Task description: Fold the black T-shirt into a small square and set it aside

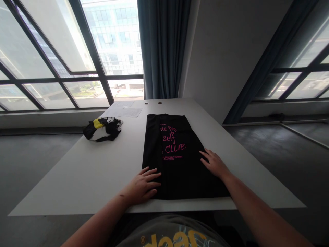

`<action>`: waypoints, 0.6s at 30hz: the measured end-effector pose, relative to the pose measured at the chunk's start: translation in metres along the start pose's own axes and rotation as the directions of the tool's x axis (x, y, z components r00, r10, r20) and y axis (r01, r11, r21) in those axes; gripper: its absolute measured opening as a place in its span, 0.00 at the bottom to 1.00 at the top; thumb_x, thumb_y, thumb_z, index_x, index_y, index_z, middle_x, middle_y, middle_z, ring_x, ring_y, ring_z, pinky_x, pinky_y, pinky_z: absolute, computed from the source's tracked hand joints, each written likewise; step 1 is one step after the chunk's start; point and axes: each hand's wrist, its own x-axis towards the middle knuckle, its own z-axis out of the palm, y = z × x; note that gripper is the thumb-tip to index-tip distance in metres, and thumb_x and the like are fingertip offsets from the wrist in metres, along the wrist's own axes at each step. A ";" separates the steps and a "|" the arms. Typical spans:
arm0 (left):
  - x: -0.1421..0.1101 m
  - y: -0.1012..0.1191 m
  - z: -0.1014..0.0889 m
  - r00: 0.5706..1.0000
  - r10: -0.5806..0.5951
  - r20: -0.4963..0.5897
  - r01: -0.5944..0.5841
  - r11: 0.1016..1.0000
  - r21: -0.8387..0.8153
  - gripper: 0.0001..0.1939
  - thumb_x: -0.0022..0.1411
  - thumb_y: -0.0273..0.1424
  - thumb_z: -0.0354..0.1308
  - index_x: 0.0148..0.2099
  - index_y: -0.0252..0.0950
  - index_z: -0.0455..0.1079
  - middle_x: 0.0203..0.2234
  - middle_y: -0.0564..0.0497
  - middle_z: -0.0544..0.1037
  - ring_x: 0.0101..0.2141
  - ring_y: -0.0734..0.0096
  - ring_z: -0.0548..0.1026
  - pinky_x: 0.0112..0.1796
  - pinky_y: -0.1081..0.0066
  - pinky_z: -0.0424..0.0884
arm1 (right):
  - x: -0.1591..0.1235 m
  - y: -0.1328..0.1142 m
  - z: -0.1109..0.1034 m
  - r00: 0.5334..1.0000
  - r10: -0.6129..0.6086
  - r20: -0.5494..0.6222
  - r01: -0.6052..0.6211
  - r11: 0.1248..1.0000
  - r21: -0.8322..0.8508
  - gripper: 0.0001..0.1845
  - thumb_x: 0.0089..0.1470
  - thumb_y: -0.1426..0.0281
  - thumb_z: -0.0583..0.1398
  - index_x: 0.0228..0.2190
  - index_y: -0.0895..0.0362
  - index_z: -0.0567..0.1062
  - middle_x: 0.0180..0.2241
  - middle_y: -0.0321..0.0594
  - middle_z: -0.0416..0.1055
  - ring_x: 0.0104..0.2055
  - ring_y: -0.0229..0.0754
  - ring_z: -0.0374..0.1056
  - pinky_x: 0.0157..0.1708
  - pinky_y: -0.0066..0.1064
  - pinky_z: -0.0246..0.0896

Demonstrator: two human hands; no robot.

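A black garment with pink lettering [177, 154] lies flat on the white table [82, 178], folded into a long rectangle. My left hand [144, 184] rests flat on its near left corner, fingers stretched out and slightly apart. My right hand [214, 163] lies flat on its right edge, fingers extended toward the lettering. Neither hand grips anything.
A crumpled black, yellow and white cloth [102, 128] sits at the table's far left. A sheet of paper [130, 112] lies near the far edge by the window. A dark curtain [161, 48] hangs behind the table. Grey floor surrounds the table on both sides.
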 end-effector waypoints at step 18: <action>0.034 0.039 0.012 0.958 -0.235 0.167 0.205 0.963 0.178 0.10 0.71 0.35 0.50 0.41 0.39 0.70 0.30 0.48 0.81 0.33 0.61 0.81 0.36 0.65 0.74 | 0.001 -0.002 -0.005 1.000 -0.016 0.003 0.016 0.999 0.035 0.29 0.64 0.58 0.53 0.62 0.51 0.73 0.65 0.49 0.67 0.66 0.59 0.63 0.66 0.54 0.59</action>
